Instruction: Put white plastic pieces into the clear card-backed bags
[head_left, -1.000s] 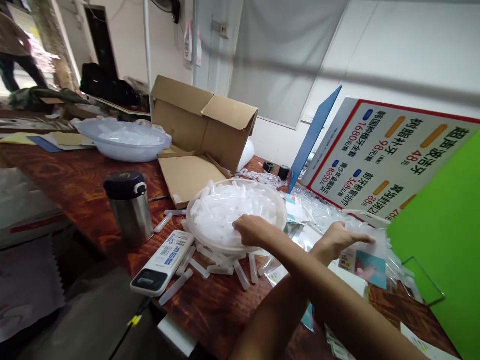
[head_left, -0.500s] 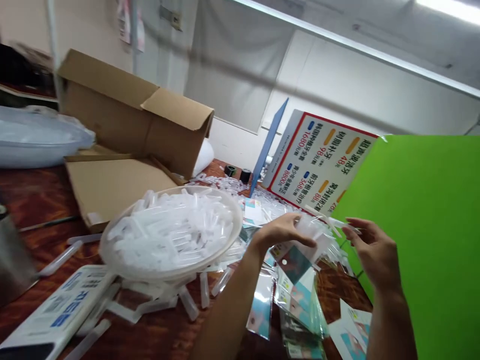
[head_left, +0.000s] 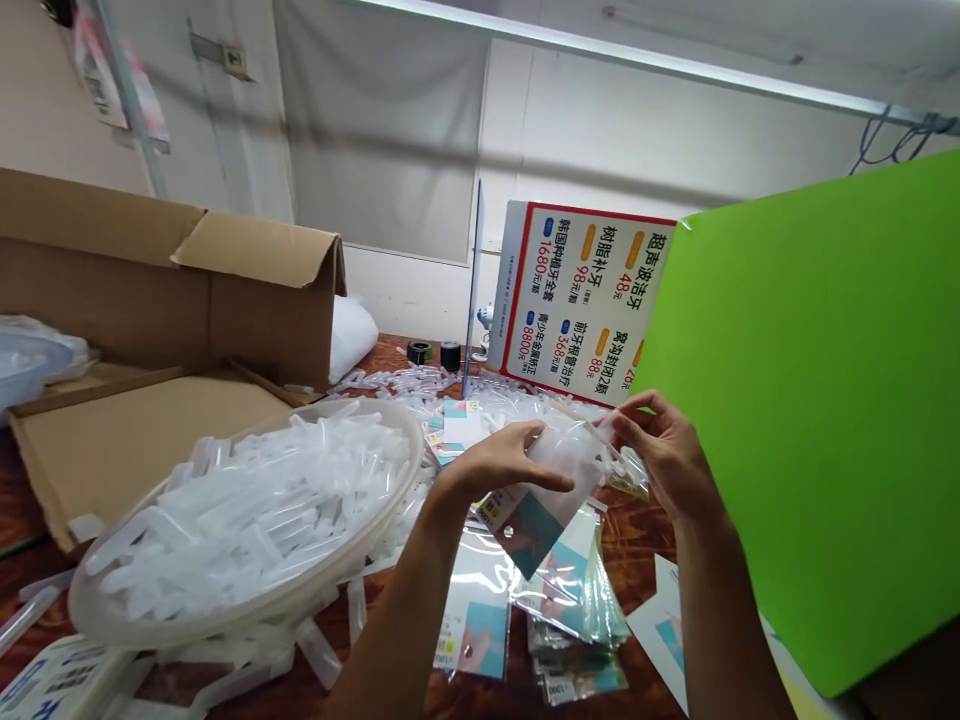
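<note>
My left hand (head_left: 502, 462) grips a clear plastic bag (head_left: 566, 455) with a printed card (head_left: 529, 535) in it, the thumb lying across the front. At the upper right end of the bag, my right hand (head_left: 660, 450) pinches a small clear plastic tube (head_left: 609, 428), mostly hidden by the fingertips. Below the hands lies a stack of bagged cards (head_left: 574, 590). Another bagged card (head_left: 472, 620) lies left of the stack, under my left forearm.
A wide white bowl (head_left: 79, 610) heaped with translucent tubes stands at left. Behind it is an opened cardboard box (head_left: 97, 275). A green board (head_left: 810, 420) rises at right, beside a printed price sign (head_left: 585, 300). Loose tubes (head_left: 405, 382) cover the back of the table.
My right hand has brought the tube left to the end of the bag; it was apart from it before. The view has turned, shifting the bowl and box left.
</note>
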